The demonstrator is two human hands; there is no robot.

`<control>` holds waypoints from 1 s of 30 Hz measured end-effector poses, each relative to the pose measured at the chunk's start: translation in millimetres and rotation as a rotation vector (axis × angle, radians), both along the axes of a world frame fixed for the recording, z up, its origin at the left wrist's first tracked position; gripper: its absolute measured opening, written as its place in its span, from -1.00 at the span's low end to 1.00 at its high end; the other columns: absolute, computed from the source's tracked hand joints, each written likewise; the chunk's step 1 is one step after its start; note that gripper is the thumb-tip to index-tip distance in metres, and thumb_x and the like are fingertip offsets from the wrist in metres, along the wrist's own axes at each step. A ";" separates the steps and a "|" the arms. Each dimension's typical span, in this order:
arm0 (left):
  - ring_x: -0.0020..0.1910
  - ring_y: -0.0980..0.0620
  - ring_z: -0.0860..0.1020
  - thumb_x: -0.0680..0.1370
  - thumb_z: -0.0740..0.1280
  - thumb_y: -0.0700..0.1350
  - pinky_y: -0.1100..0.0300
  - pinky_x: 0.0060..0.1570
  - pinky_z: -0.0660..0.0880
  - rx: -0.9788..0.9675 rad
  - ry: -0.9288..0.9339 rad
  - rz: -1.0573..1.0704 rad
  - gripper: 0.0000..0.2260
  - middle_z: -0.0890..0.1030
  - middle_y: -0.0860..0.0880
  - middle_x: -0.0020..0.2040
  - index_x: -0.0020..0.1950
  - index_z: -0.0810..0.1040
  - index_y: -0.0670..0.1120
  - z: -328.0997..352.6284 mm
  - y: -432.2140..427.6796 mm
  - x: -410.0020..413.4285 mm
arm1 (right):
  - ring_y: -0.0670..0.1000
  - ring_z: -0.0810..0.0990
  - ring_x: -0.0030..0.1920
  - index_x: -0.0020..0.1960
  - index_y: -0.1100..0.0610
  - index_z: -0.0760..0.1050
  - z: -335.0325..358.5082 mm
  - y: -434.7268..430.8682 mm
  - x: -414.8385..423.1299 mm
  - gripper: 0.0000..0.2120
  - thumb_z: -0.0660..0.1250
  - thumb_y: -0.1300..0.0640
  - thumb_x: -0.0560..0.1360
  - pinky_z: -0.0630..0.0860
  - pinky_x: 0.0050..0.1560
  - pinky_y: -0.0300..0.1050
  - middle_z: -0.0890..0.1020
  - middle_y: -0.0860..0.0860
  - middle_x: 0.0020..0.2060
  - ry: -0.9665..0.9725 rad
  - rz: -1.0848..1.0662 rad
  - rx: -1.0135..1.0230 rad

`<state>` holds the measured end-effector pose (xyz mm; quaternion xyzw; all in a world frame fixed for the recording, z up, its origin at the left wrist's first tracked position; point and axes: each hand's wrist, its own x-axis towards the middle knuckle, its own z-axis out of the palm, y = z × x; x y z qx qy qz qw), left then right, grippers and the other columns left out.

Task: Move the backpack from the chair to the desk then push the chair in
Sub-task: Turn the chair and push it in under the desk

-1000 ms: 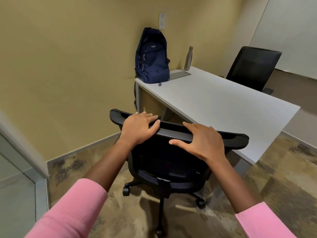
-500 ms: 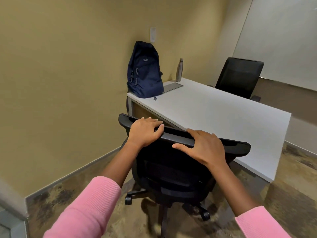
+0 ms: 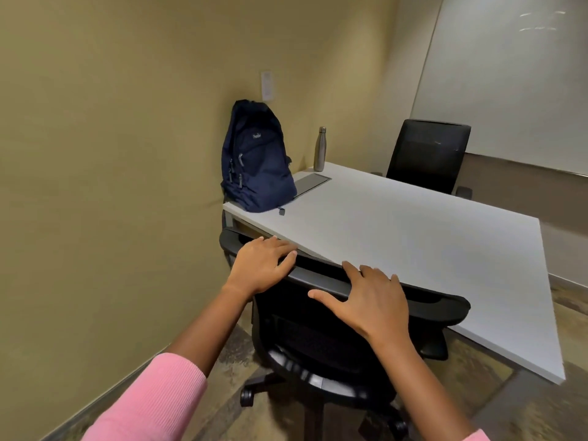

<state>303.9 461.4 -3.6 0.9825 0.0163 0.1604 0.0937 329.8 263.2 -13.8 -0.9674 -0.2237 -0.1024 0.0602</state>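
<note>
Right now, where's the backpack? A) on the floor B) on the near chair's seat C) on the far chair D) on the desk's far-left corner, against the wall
D: the navy backpack stands upright on the white desk at its wall-side corner, beside the steel bottle.

We noted olive-tan walls (image 3: pixel 127 154) meeting in a corner, with a pale wall plate (image 3: pixel 267 85) near it. A large whiteboard (image 3: pixel 509 81) covered the right wall. A second black chair (image 3: pixel 428 154) stood beneath it. The floor (image 3: pixel 525 409) was mottled brown, edged by a grey baseboard (image 3: pixel 121 389). Light was even.
</note>
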 end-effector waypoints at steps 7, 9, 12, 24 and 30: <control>0.43 -0.02 0.26 0.54 -0.09 0.06 0.09 0.40 0.16 0.004 -0.084 -0.059 -0.53 0.41 -0.04 0.40 0.35 0.37 0.00 -4.8 44.7 35.6 | 0.16 0.26 0.40 0.42 0.01 0.12 -0.8 54.8 20.2 0.05 -0.35 -0.58 0.15 0.14 0.39 0.22 0.37 0.12 0.38 -0.003 -0.079 -0.012; 0.42 -0.03 0.29 0.56 -0.11 0.05 0.09 0.39 0.19 0.001 -0.130 -0.109 -0.53 0.44 -0.05 0.37 0.34 0.40 -0.01 -5.7 57.2 42.3 | 0.15 0.22 0.42 0.43 0.02 0.10 -1.7 68.3 25.1 0.03 -0.35 -0.57 0.17 0.12 0.40 0.21 0.33 0.11 0.40 -0.006 -0.091 -0.003; 0.24 -0.12 0.51 0.52 -0.05 -0.01 0.01 0.25 0.40 -0.004 -0.266 -0.158 -0.54 0.62 -0.11 0.16 0.18 0.56 -0.10 -8.2 67.2 47.0 | 0.14 0.22 0.43 0.43 0.02 0.10 -2.5 81.3 29.0 0.03 -0.34 -0.57 0.18 0.13 0.41 0.16 0.33 0.10 0.41 -0.019 -0.108 0.009; 0.09 -0.20 0.59 0.46 0.07 -0.14 0.01 0.06 0.54 -0.009 -0.576 -0.406 -0.63 0.66 -0.16 0.05 0.05 0.63 -0.18 -27.7 122.7 87.8 | 0.08 0.29 0.41 0.39 -0.07 0.23 -5.6 140.2 19.2 0.02 -0.29 -0.61 0.14 0.17 0.42 0.08 0.40 0.02 0.38 -0.065 -0.395 0.080; 0.15 -0.22 0.56 0.47 0.05 -0.13 0.01 0.20 0.40 0.031 -0.518 -0.451 -0.61 0.61 -0.19 0.15 0.11 0.59 -0.19 -27.3 152.7 103.6 | 0.09 0.38 0.36 0.33 -0.03 0.34 -0.7 176.0 18.1 -0.04 -0.20 -0.59 0.19 0.27 0.38 0.06 0.49 0.04 0.31 -0.070 -0.489 0.072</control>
